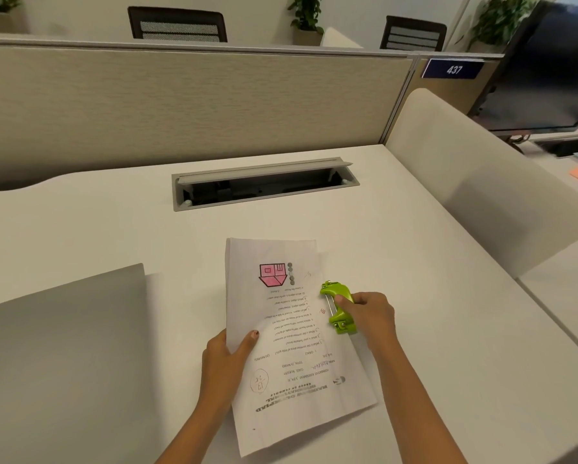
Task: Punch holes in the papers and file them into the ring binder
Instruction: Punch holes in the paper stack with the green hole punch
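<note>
I see my left hand [227,356] pinching the printed, slightly creased papers [291,346] on the white bench [96,229], while my right hand [367,313] grips the glossy green hole punch [339,308] at their right edge.

Left hand [227,354] pinching, thumb on top; right hand [369,316] clenched.

Printed papers [294,343] flat on desk, green hole punch [338,308] at right edge, grey binder [63,346] closed, left

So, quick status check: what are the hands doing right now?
Left hand pinching the papers at their left edge. Right hand gripping the green hole punch at their right edge. Grey binder closed, left. Nothing in the way.
</note>
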The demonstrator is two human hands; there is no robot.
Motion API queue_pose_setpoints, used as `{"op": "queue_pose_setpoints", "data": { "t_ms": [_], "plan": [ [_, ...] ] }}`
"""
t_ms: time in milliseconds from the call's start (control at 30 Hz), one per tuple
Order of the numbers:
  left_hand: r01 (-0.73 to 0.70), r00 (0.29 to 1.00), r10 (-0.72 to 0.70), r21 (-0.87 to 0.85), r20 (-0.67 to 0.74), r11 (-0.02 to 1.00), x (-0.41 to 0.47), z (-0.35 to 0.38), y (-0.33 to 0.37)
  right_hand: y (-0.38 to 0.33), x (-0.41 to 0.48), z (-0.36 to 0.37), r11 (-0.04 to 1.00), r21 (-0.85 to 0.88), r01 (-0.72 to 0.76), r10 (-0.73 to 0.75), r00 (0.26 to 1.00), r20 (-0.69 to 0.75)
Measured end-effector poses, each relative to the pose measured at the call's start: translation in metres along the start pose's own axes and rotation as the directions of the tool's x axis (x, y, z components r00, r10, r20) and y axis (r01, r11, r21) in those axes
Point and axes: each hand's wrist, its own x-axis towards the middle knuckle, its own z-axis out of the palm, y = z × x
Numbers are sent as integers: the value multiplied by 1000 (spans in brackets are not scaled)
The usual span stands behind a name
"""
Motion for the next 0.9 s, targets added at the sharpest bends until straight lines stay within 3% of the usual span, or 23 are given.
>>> {"op": "queue_pose_setpoints", "data": {
  "t_ms": [567, 900],
  "plan": [
    [22, 1000, -22, 3, -6, 1000, 6, -1, 1, 10, 17, -21, 999, -3, -40, 40, 975, 218],
    [-7, 998, 2, 91, 58, 996, 10, 2, 3, 8, 14, -22, 1000, -21, -6, 10, 978, 210]
  ]
}}
